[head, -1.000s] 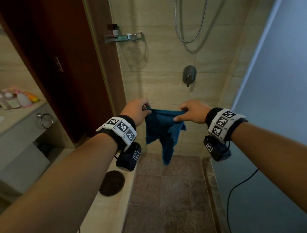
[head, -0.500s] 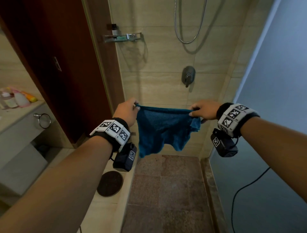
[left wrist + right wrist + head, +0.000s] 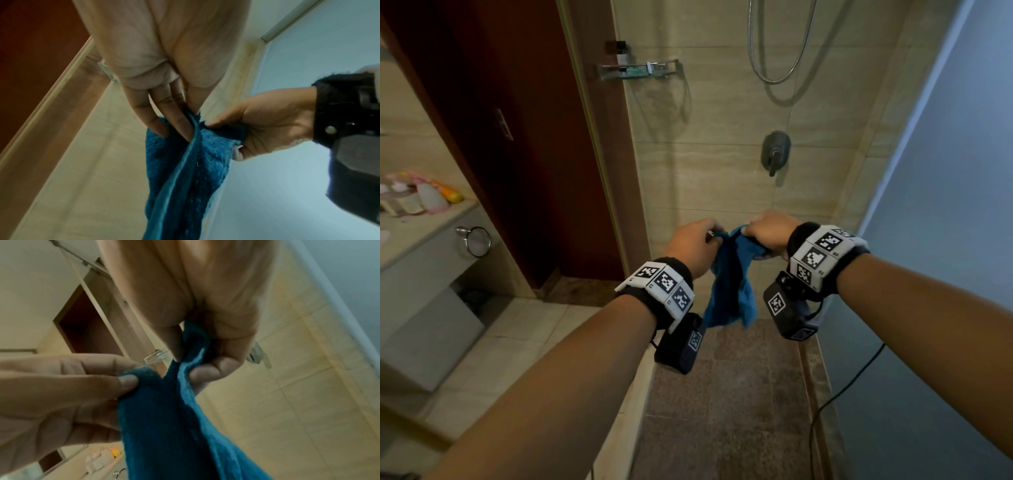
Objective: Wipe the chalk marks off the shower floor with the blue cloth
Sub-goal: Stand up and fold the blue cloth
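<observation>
The blue cloth (image 3: 729, 291) hangs folded in the air above the brown shower floor (image 3: 726, 404). My left hand (image 3: 697, 246) pinches one top corner of it and my right hand (image 3: 767, 229) pinches the other, the two hands close together. In the left wrist view the left fingers (image 3: 180, 123) lie along the blue cloth (image 3: 185, 178) and the right hand (image 3: 263, 123) grips its edge. Seen from the right wrist, the thumb and fingers (image 3: 211, 368) clamp a fold of the blue cloth (image 3: 174, 426). No chalk marks show on the floor from here.
A beige tiled wall carries the shower valve (image 3: 775, 150), a hose (image 3: 777, 51) and a glass shelf (image 3: 640, 70). A raised curb (image 3: 626, 421) borders the floor on the left, a blue wall (image 3: 941, 240) on the right. A cable (image 3: 839, 394) trails down. Bottles (image 3: 428, 195) stand on the left counter.
My hands spread the cloth wide half a second ago, then came together, so it now hangs folded in half. The view has dipped slightly.
</observation>
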{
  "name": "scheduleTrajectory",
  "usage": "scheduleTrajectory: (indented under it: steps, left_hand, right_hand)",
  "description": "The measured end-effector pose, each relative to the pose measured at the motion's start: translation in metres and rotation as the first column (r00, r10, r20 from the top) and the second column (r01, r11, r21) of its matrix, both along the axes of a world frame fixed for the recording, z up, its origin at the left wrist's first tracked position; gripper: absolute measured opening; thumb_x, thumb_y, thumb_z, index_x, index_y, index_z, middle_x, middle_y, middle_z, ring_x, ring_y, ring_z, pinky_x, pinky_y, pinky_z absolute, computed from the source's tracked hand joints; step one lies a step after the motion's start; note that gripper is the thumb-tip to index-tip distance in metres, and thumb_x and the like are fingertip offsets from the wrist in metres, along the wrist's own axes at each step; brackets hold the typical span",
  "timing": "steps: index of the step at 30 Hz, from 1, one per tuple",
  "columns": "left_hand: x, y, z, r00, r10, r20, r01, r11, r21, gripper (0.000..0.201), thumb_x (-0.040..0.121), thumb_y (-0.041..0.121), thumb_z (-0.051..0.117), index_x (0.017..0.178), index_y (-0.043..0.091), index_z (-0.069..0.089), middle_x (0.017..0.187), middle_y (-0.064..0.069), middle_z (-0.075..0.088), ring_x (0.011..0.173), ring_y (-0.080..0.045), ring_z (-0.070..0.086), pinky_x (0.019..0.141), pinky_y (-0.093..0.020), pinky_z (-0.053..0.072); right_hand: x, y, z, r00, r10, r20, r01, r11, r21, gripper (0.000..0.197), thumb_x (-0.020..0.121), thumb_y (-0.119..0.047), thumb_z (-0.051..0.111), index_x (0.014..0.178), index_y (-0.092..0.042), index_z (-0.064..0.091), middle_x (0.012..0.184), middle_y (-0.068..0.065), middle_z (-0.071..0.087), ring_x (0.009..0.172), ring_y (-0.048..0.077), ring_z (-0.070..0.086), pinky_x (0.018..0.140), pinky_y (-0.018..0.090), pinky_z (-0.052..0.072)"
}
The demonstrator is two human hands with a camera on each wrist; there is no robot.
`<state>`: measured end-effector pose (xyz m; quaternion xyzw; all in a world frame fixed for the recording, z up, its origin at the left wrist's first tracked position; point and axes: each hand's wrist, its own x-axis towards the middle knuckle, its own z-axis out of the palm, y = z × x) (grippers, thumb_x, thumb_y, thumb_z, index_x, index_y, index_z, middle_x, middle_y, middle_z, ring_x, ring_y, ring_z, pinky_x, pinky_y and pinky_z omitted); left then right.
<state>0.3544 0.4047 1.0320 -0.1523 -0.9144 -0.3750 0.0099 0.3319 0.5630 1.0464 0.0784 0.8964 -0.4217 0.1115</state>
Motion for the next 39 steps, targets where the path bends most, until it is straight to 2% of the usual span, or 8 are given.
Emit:
scheduleTrajectory:
  steps: [4,10,14,19,26,29,34,39]
  left_hand:
    - [-0.001,0.0,-0.002,1.0,-0.016,-0.023,0.016,1.0,-0.002,0.025,0.098,0.012,0.052,0.12,0.011,0.063,0.109,-0.01,0.068,0.098,-0.021,0.065,0.072,-0.015,0.044]
    - [0.0,-0.002,0.0,0.998,-0.064,-0.003,0.064,0.997,0.041,0.03,0.097,0.006,0.052,0.125,0.009,0.063,0.117,-0.012,0.067,0.102,-0.024,0.066,0.089,-0.03,0.052]
    - [-0.001,-0.007,0.002,0.995,-0.095,-0.007,0.095,0.995,0.001,0.036,0.094,0.003,0.05,0.126,0.011,0.062,0.121,-0.011,0.064,0.108,-0.025,0.061,0.088,-0.025,0.047]
    - [-0.006,-0.016,0.006,0.996,-0.091,-0.001,0.091,0.995,-0.035,0.043,0.093,0.004,0.05,0.133,0.018,0.057,0.121,-0.009,0.045,0.107,-0.018,0.051,0.082,-0.012,0.035]
    - [-0.018,-0.039,-0.001,0.978,0.004,0.208,-0.008,1.0,0.019,0.077,0.077,0.029,0.08,0.141,0.025,0.038,0.141,-0.006,0.037,0.128,-0.025,0.041,0.097,-0.048,0.048]
    - [-0.01,-0.032,-0.007,0.957,-0.082,0.278,0.078,0.997,0.027,0.086,0.073,0.037,0.082,0.144,0.026,0.034,0.146,-0.004,0.039,0.133,-0.023,0.04,0.102,-0.04,0.043]
    - [-0.008,-0.025,-0.003,0.999,-0.014,0.05,0.016,0.999,-0.032,0.03,0.093,0.026,0.062,0.12,0.013,0.06,0.116,-0.006,0.064,0.104,-0.023,0.061,0.081,-0.033,0.051]
    - [-0.016,-0.031,0.004,0.998,0.069,0.009,-0.069,0.997,0.017,0.019,0.099,0.02,0.05,0.106,0.011,0.065,0.103,-0.007,0.065,0.096,-0.023,0.061,0.08,-0.03,0.05]
  right_hand:
    - [0.004,-0.01,0.002,1.0,0.003,-0.016,-0.004,0.995,-0.103,0.025,0.098,-0.021,0.045,0.078,-0.01,0.054,0.069,0.008,0.052,0.062,0.017,0.053,0.044,0.022,0.046]
    - [0.006,-0.018,0.002,0.996,-0.023,-0.083,0.002,0.97,-0.243,0.017,0.095,-0.009,0.049,0.11,-0.008,0.057,0.099,0.01,0.056,0.088,0.02,0.057,0.059,0.02,0.048]
    - [0.01,-0.023,0.005,0.997,0.053,-0.064,-0.074,0.915,-0.397,0.017,0.087,0.002,0.048,0.096,-0.011,0.055,0.101,0.009,0.055,0.088,0.016,0.054,0.07,0.025,0.048]
    - [0.008,-0.024,0.005,0.971,0.158,-0.179,-0.176,0.98,-0.089,0.026,0.079,0.007,0.061,0.103,-0.004,0.059,0.097,0.014,0.061,0.094,0.026,0.06,0.082,0.035,0.052]
    - [0.007,-0.017,0.01,0.963,0.069,-0.262,-0.134,0.962,-0.238,0.017,0.089,0.004,0.048,0.094,-0.01,0.056,0.094,0.012,0.061,0.09,0.022,0.059,0.08,0.03,0.052]
    - [0.007,-0.016,0.011,0.95,0.07,-0.305,-0.145,0.962,-0.231,0.013,0.09,0.0,0.05,0.092,-0.011,0.057,0.095,0.012,0.063,0.089,0.021,0.061,0.081,0.032,0.052]
    - [0.004,-0.01,0.011,0.941,0.076,-0.329,-0.15,0.967,-0.206,0.011,0.092,-0.007,0.053,0.099,-0.01,0.061,0.087,0.003,0.063,0.081,0.012,0.06,0.072,0.019,0.05]
    - [0.004,0.006,0.007,0.94,0.119,-0.319,-0.143,0.988,-0.054,0.016,0.094,-0.014,0.052,0.105,-0.009,0.063,0.082,-0.002,0.062,0.072,0.007,0.058,0.065,0.019,0.046]
